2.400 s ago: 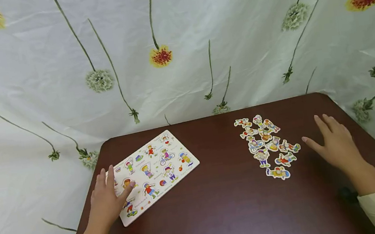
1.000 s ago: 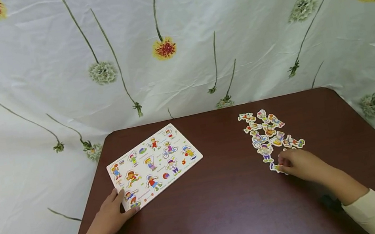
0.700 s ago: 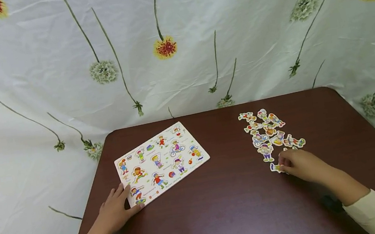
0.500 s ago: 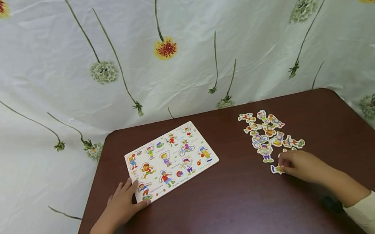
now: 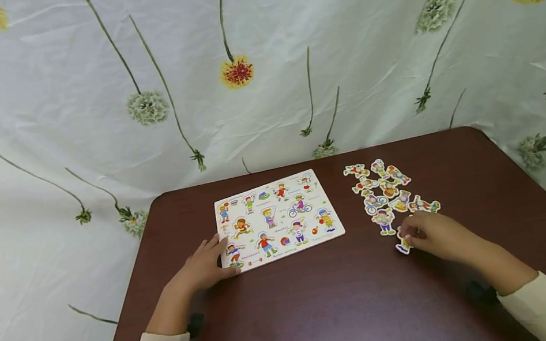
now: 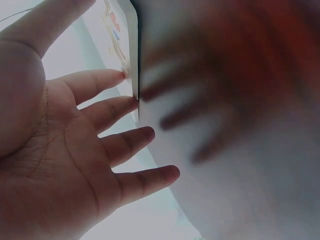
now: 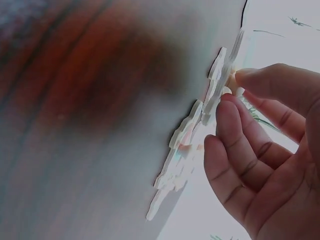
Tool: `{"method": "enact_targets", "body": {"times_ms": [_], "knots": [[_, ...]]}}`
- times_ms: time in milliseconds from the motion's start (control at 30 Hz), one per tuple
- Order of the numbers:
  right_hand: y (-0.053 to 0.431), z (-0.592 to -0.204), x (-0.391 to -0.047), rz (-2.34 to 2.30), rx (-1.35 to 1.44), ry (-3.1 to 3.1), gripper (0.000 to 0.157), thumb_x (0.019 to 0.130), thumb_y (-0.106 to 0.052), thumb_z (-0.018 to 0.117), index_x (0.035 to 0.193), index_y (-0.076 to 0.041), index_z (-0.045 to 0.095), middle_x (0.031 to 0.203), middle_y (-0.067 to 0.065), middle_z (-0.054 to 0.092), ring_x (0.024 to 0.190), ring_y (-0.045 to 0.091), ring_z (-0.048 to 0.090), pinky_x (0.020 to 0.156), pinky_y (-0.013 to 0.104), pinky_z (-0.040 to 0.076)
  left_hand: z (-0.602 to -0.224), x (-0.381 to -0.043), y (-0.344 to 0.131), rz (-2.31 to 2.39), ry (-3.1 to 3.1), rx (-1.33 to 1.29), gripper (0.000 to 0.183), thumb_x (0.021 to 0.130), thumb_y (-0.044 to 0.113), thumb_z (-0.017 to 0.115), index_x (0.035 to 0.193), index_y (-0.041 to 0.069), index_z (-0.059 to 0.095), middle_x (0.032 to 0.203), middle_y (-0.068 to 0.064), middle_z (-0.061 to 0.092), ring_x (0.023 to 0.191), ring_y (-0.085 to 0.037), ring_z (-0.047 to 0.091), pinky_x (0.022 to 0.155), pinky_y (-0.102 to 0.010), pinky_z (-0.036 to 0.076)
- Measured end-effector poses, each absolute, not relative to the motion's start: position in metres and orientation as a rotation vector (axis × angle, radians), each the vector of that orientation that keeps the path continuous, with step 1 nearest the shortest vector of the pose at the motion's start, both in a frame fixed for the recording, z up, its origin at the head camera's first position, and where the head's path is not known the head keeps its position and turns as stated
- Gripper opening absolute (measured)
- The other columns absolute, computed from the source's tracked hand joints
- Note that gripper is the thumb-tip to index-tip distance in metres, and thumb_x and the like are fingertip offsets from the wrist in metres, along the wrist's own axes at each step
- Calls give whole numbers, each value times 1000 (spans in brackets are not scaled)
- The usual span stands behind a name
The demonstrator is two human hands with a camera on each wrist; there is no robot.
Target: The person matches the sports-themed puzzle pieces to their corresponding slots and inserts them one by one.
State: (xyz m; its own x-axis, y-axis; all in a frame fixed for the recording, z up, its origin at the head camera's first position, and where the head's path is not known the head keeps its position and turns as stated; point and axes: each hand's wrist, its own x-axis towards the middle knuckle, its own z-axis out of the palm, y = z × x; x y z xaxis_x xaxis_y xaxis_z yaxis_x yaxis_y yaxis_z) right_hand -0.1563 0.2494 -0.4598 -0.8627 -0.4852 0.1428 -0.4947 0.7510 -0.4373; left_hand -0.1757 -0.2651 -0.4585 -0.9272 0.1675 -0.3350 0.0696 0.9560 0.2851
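Note:
A white puzzle board (image 5: 254,220) with printed children playing sports lies left of centre on the table. My left hand (image 5: 207,264) is at its left edge, thumb by the front edge. In the left wrist view the fingers of that hand (image 6: 65,135) are spread and straight, two tips meeting the edge of the board (image 6: 134,55). At right, my right hand (image 5: 442,237) pinches a figure-shaped puzzle piece (image 5: 403,247) between thumb and fingers, covering its upper part. The right wrist view shows the thumb and fingertips of this hand (image 7: 265,150) together at a small knob.
Several more puzzle pieces (image 5: 384,221) lie in a cluster just beyond the right hand, some overlapping. The dark brown table (image 5: 313,310) ends at a flower-patterned white cloth (image 5: 276,117) hanging behind it.
My left hand has come down to the board's left edge, and the board has slid right and turned straighter. My right hand has reached in and pinched a piece, which has since turned.

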Motion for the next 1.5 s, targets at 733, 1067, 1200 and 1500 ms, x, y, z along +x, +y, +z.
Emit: {"method": "enact_targets", "body": {"times_ms": [733,1067,1200,1500], "knots": [[189,-453,-215,873,850,-2974,7,90,-4,71,96,-6,70,86,2,69,72,7,57,66,27,48,-465,-212,-220,494,2723,251,97,86,49,76,160,8,30,169,-19,19,156,-47,13,115,-77,19],[170,-455,-239,874,840,-3070,4,91,-6,71,95,-6,70,86,4,69,74,12,58,69,31,49,-466,-209,-225,483,2701,210,91,89,56,70,162,22,27,170,-18,12,157,-45,7,117,-76,10],[164,-456,-243,831,850,-3107,5,90,-6,71,94,-7,69,87,3,68,78,12,59,73,32,49,-466,-208,-228,476,2703,232,91,90,58,69,162,23,27,170,-18,12,157,-44,8,117,-76,12],[158,-452,-245,759,842,-3164,4,90,-6,72,93,-7,70,86,3,67,80,14,59,75,35,50,-467,-206,-228,464,2705,249,90,91,58,67,163,23,25,170,-18,11,157,-43,8,117,-76,11]]}}
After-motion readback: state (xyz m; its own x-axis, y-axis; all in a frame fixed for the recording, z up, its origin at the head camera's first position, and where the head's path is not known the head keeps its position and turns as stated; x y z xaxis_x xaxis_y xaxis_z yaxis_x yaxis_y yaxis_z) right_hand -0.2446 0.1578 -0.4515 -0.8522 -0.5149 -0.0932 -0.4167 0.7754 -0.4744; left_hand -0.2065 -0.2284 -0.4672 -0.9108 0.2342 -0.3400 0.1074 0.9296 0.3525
